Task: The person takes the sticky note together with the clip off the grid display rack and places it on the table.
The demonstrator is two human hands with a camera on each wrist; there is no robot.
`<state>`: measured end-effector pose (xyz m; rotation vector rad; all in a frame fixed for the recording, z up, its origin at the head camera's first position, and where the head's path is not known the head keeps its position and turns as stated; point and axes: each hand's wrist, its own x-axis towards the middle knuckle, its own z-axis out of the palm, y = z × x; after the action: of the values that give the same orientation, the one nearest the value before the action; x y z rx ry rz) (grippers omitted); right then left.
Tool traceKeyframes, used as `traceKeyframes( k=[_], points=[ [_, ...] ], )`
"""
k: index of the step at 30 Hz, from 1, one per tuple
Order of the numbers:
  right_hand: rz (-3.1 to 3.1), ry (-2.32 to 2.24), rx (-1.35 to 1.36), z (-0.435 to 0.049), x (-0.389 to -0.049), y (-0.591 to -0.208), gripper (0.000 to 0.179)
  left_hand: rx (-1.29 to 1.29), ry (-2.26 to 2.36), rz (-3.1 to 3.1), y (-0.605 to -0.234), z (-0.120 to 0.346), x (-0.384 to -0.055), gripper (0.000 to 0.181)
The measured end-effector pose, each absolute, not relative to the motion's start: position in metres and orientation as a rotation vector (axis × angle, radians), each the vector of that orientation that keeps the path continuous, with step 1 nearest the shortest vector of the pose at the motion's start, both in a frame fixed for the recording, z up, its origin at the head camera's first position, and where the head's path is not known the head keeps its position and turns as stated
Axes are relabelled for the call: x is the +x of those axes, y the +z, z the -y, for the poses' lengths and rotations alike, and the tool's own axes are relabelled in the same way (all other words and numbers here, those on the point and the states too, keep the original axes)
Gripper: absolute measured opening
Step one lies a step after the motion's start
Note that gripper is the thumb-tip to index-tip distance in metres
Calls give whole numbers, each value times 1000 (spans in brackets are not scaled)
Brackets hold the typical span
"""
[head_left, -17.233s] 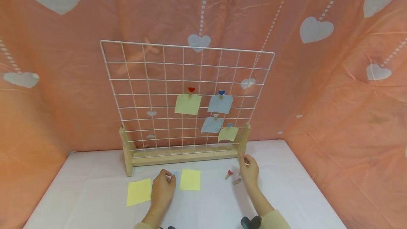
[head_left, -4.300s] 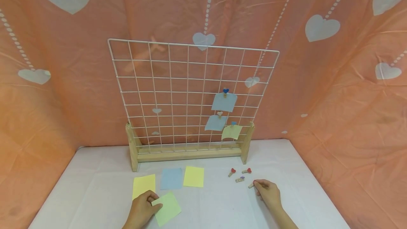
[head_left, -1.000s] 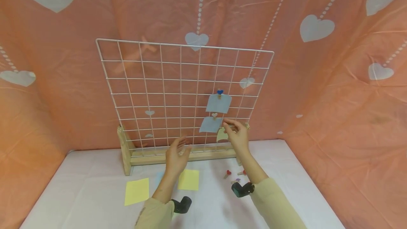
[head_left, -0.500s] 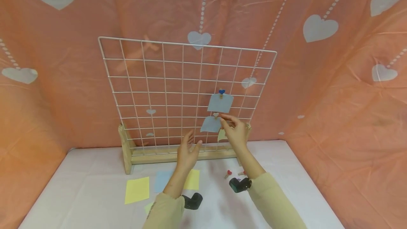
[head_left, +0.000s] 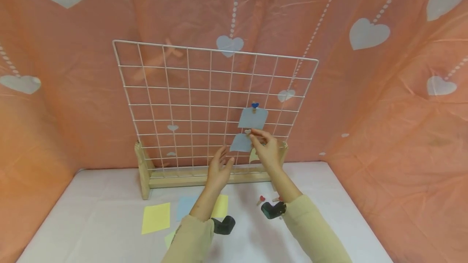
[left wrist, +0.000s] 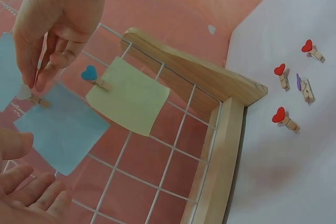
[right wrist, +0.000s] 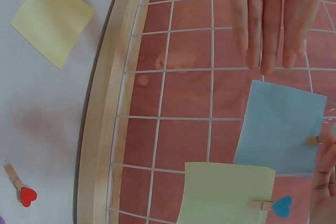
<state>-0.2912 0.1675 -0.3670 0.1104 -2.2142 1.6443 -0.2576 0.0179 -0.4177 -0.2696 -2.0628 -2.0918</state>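
In the head view my right hand (head_left: 268, 151) is at the white-heart clothespin (head_left: 248, 132), finger and thumb pinching at its heart end. This clothespin fastens the lower blue note (head_left: 240, 143) to the white wire grid (head_left: 199, 88). My left hand (head_left: 218, 171) is held up just left of that note, fingers extended, holding nothing. In the right wrist view its fingertips (right wrist: 266, 66) are right at the note's edge. Above hangs another blue note (head_left: 253, 118) under a blue-heart clothespin (head_left: 254, 106). A light green note (left wrist: 128, 98) hangs beside them from a light-blue-heart clothespin (left wrist: 95, 78).
Several clothespins lie on the table at the right, including a red-heart one (left wrist: 286, 119) and a purple one (left wrist: 305, 88). At the front left are a yellow note (head_left: 156, 218), a blue note (head_left: 187, 208), a second yellow note (head_left: 220, 206) and a partly covered green note (head_left: 169, 238).
The green note under a red-heart clothespin has come off the grid; both were put on the table. Within the last second both hands moved in towards the lower blue note.
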Motion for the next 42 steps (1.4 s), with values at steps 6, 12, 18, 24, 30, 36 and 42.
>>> traceKeyframes(
  k=[6,12,18,24,30,36,42],
  points=[
    [2208,1674,112,-165,-291,-367,26,-249,-2058,2090,-417,-22,-262,50],
    [2214,1696,121,-163,-291,-366,27,-230,-2092,2113,-415,-24,-264,52],
    [2202,1686,134,-161,-290,-363,27,-205,-2139,2112,-414,-27,-268,53],
    [2208,1612,137,-160,-292,-365,25,-221,-2143,2054,-418,-30,-271,47],
    [2205,1551,126,-159,-297,-368,23,-251,-2189,1991,-418,-34,-272,42],
    [2225,1499,129,-159,-297,-367,23,-251,-2170,1948,-414,-37,-271,35],
    [2263,1379,200,-160,-296,-366,20,-190,-2195,2008,-410,-40,-276,40]
  ],
)
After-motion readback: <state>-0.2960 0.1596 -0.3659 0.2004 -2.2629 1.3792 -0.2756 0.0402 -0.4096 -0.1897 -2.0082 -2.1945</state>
